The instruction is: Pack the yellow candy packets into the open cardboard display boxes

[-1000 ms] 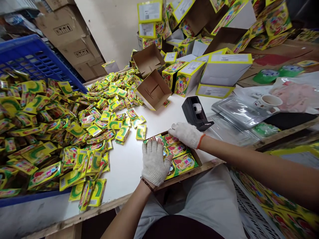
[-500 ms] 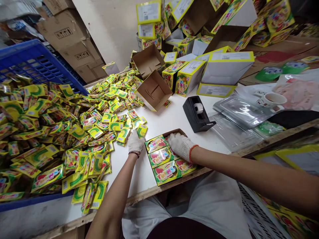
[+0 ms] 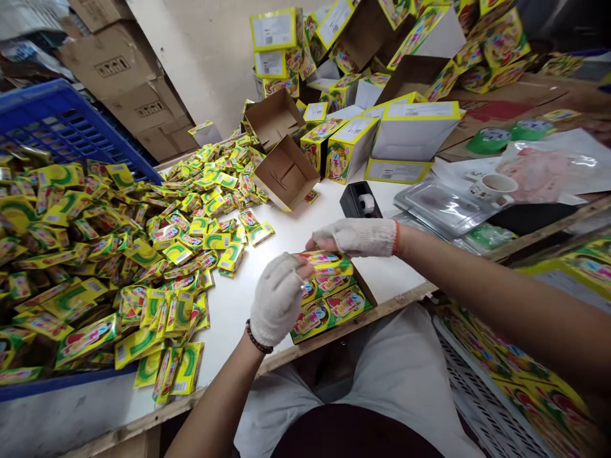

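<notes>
Both my hands wear white knit gloves. My left hand (image 3: 277,299) is closed on the near end of a yellow candy packet (image 3: 327,262), held just above a shallow cardboard tray (image 3: 366,294) filled with rows of the same packets at the table's front edge. My right hand (image 3: 356,236) pinches the packet's far end from above. A large heap of loose yellow packets (image 3: 143,248) covers the table to the left.
A blue plastic crate (image 3: 62,124) lies behind the heap. Open brown boxes (image 3: 285,173) and stacked yellow-and-white cartons (image 3: 410,130) fill the back. A black tape dispenser (image 3: 360,200) sits behind my right hand. Clear plastic trays (image 3: 442,203) and a cup (image 3: 494,187) are at right.
My left hand went left to the loose packets, then came back to the tray with a packet. My right hand lifted off the tray's packets and took the packet's other end.
</notes>
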`<state>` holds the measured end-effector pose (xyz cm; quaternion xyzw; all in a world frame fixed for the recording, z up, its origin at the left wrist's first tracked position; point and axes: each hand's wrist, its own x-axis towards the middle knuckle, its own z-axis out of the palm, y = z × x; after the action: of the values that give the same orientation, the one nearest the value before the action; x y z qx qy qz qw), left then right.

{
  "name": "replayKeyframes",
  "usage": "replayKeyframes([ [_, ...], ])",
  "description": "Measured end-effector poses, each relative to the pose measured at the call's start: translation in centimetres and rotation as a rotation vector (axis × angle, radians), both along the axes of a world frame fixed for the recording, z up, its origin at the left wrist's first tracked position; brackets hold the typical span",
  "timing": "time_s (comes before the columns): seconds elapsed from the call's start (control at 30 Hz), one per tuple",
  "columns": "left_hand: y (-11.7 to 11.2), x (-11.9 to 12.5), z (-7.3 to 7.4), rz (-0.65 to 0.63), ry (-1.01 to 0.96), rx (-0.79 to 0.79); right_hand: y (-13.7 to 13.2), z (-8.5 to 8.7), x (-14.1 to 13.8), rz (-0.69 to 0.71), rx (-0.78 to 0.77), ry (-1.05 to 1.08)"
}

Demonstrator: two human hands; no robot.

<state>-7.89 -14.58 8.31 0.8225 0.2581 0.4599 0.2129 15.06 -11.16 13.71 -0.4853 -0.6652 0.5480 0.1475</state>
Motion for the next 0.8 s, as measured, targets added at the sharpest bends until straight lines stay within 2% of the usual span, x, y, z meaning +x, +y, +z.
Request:
replayKeyframes([
  [0.07, -0.5, 0.8, -0.5, -0.06, 0.084, 0.001, 0.0, 0.1, 0.9, 0.205, 0.032, -0.069],
  [0.13, 0.0, 0.7, -1.7, 0.054, 0.141, -0.048, -0.4, -0.4, 1.6, 0.237, 0.067, -0.205],
  [0.23, 2.7, -1.4, -3.8, 0.396, 0.253, -0.133, -1.4, -1.4, 1.4, 0.217, 0.073, -0.429],
  [0.33, 6.6, -5.2, -5.7, 0.764, 0.505, -0.279, -2.4, -1.8, -0.1, 0.31, 0.117, -0.616],
  [0.37, 7.7, -6.5, -6.2, 0.858, 0.615, -0.332, -2.7, -1.8, -0.8, 0.335, 0.133, -0.684],
  [0.43, 9.4, -8.7, -7.0, 0.967, 0.752, -0.413, -3.0, -1.6, -2.0, 0.361, 0.135, -0.806],
  [0.53, 10.2, -10.6, -7.9, 0.993, 0.785, -0.459, -3.3, -1.7, -2.7, 0.362, 0.098, -0.89],
  [0.63, 9.9, -11.1, -8.5, 0.988, 0.751, -0.454, -3.6, -2.3, -2.4, 0.381, 0.087, -0.874],
  [0.8, 8.8, -11.0, -8.9, 0.981, 0.616, -0.453, -3.9, -3.4, -1.4, 0.502, 0.289, -0.924],
])
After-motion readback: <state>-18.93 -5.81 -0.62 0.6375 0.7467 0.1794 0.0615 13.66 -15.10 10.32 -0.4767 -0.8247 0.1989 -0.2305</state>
